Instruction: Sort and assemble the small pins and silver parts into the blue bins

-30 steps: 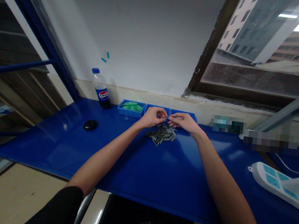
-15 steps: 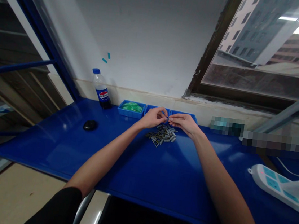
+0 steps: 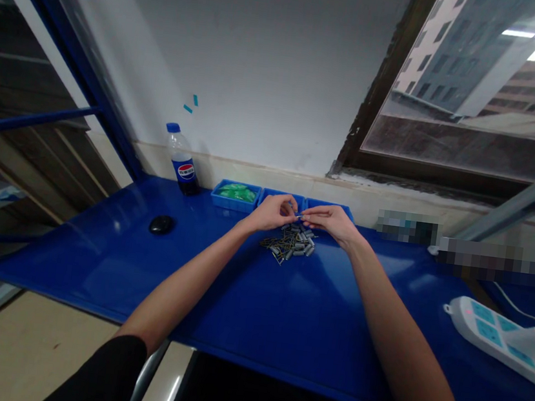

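Left hand [image 3: 272, 213] sits just right of the left blue bin [image 3: 231, 203], the one with green packets [image 3: 238, 192] in it. Thumb and fingertips pinched nearly shut, rest of the fingers curled, palm turned inward. It looks to have the left end of a small slim piece [image 3: 300, 217].

Piece lies directly between the two sets of fingertips — right of the left hand, left of the right. Visible bit is short and pale; long axis reads roughly side to side, along the line joining the hands. Exact tilt and which end is which: too small to tell. Neither hand is clearly nearer, both are right at it.

Loose pile [image 3: 291, 244] of grey cylinders and thin rods is on the blue table [image 3: 258, 316], just below the fingertips on the wearer's side, apart from the piece. Long axes in the pile point every way.

Right hand [image 3: 335, 224] comes in from the right — fingers straighter, tips closed together, seemingly pinching the right end. Right blue bin [image 3: 330, 204] is just behind it; contents can't be made out.
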`<state>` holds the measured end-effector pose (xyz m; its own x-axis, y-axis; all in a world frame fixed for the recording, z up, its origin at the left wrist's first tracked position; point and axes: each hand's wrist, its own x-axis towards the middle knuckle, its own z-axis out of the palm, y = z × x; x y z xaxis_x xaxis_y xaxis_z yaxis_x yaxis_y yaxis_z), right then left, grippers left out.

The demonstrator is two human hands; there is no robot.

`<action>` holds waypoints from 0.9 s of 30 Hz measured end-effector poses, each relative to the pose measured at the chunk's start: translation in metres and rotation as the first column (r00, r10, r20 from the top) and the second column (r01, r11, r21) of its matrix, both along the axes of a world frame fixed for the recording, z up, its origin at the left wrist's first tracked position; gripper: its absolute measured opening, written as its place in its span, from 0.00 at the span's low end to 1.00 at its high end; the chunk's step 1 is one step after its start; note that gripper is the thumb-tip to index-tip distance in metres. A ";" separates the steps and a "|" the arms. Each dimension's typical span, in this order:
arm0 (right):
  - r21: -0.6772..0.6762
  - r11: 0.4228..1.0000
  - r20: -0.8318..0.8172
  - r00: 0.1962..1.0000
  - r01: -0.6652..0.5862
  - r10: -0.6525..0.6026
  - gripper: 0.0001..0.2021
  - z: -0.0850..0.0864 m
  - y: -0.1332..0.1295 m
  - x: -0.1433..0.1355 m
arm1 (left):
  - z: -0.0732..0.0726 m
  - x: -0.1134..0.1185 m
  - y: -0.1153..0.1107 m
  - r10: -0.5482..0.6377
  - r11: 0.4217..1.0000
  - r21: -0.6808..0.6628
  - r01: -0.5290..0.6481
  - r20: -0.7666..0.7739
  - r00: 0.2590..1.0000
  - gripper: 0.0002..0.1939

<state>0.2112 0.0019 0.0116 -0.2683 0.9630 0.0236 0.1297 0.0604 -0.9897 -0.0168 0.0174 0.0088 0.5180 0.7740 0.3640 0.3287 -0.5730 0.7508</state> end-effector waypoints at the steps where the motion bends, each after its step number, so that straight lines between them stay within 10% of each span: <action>1: 0.031 0.999 0.020 0.999 0.032 -0.032 0.12 0.000 0.002 0.002 | -0.001 0.000 0.001 0.019 0.999 0.028 -0.017 -0.067 0.998 0.07; 8: 0.196 0.932 0.131 0.934 0.304 -0.332 0.15 0.002 0.012 0.025 | -0.017 0.002 -0.004 0.204 0.970 0.219 -0.105 -0.504 0.839 0.10; 20: 0.159 0.974 0.178 0.966 0.160 -0.187 0.06 -0.006 0.012 0.010 | -0.016 0.005 -0.013 0.323 0.943 0.274 -0.188 -0.627 0.709 0.18; 27: 0.100 0.994 0.176 0.982 0.051 -0.068 0.06 -0.010 0.008 0.001 | -0.006 0.001 -0.001 0.131 0.991 0.060 -0.119 -0.259 0.957 0.11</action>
<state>0.2126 0.0098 0.0014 -0.2185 0.9732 0.0720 0.3105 0.1393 -0.9403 -0.0156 0.0165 0.0030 0.4998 0.8252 0.2632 0.5815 -0.5449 0.6041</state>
